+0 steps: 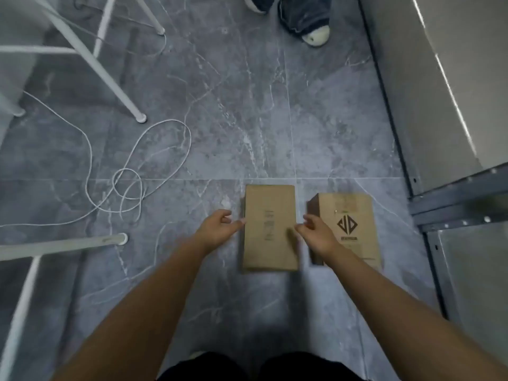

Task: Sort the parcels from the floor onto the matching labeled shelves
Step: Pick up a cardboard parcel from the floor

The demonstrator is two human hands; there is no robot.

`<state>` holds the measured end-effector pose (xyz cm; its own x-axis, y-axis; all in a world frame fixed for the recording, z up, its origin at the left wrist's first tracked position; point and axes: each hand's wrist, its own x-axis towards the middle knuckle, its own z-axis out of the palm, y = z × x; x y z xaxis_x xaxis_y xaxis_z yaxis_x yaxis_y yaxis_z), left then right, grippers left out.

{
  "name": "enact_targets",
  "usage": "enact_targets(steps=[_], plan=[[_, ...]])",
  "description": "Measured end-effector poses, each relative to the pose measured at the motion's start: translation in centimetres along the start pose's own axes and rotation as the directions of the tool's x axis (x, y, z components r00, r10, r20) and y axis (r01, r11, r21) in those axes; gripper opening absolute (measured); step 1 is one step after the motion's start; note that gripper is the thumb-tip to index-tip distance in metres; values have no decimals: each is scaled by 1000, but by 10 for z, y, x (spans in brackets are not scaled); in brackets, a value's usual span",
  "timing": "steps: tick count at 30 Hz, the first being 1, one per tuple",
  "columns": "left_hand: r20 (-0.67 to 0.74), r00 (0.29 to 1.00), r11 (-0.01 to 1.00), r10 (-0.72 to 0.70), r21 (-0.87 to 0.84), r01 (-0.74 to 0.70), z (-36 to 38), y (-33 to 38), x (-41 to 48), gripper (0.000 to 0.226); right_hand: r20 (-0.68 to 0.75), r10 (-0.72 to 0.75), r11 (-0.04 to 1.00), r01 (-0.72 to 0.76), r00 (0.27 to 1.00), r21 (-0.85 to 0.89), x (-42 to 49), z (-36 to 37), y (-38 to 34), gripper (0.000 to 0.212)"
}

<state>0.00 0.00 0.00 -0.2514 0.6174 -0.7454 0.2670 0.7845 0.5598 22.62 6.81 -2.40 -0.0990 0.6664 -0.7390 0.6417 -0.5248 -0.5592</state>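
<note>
Both hands are flanking the nearer parcel [269, 228] lying flat on the floor [220, 119]; the left hand [217, 228] and right hand [316, 232] are showing open fingers, gripping nothing; a one-sided pinch is risking a slip or nudging the second parcel [349, 229] just beside it; plain brown cardboard, its print blurring.

Two cardboard parcels lie on the grey floor [220, 105]: a plain parcel [269, 229] and, just right of it, a logo parcel [354, 215] (a black diamond mark is printed on its top). Two bare hands reach to the plain parcel, the left hand [217, 229] at its left edge and the right hand [316, 232] at its right edge. One white cable [154, 166] loops left of the plain parcel. One metal shelf unit [450, 204] stands right of it. Two shoes show beyond it, only the right shoe [317, 35] in full.
</note>
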Motion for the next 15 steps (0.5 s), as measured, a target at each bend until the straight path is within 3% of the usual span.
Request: enact_targets(steps=[3,6,9,15], plan=[[87,995,998,-43,54,39,20,-27,25,70,7,29,999,-29,1000,21,24,12,22,55],[176,978,993,-112,-1,114,35,-41,40,76,53,84,990,-90,995,113,34,24,35,49],[251,962,982,-105,-124,140,48,-30,37,57,117,56,978,-78,992,195,34,32,34,37],[215,976,959,-35,-266,93,60,-4,27,46,108,-8,990,-7,994,138,24,32,19,49]])
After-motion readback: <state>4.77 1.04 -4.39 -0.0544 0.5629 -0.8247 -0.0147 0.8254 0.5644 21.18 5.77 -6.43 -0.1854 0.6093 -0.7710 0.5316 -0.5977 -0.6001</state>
